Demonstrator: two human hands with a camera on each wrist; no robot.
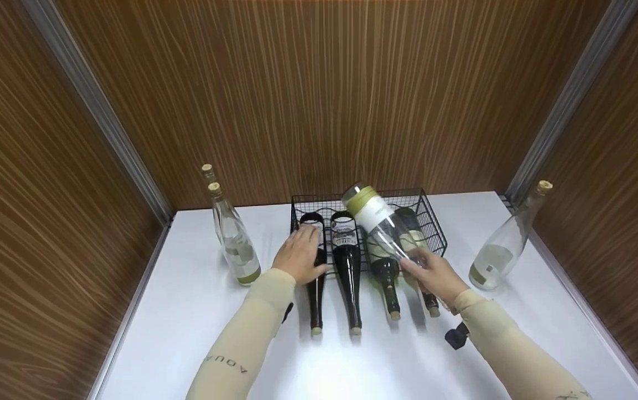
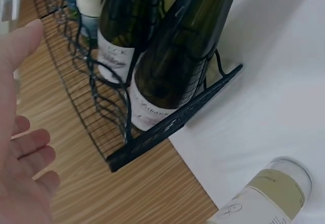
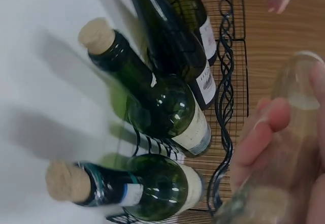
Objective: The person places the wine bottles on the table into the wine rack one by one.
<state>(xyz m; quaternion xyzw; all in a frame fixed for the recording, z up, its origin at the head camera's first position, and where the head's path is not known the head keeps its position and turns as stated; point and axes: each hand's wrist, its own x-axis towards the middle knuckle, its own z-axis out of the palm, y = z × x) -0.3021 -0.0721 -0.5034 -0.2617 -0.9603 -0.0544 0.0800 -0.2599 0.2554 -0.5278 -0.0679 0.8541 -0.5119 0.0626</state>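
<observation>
My right hand (image 1: 435, 275) grips a clear glass bottle (image 1: 373, 214) by its narrow part. It is tilted over the black wire wine rack (image 1: 435, 218), its white-and-green-labelled base pointing up and away. Fingers and thumb curl round the glass in the right wrist view. Over the rack's left side hovers my left hand (image 1: 299, 258), fingers loosely extended; the left wrist view shows it holding nothing. Two dark bottles (image 1: 347, 272) lie in the rack, corked necks towards me. To their right lie two green bottles (image 3: 160, 107), partly hidden by the held bottle and hand.
Two corked clear bottles (image 1: 237, 244) stand left of the rack, one partly behind the other. Another corked clear bottle (image 1: 494, 255) stands at the right. A wood-grain panel (image 1: 297, 100) rises behind the white table (image 1: 185, 333), with side panels left and right.
</observation>
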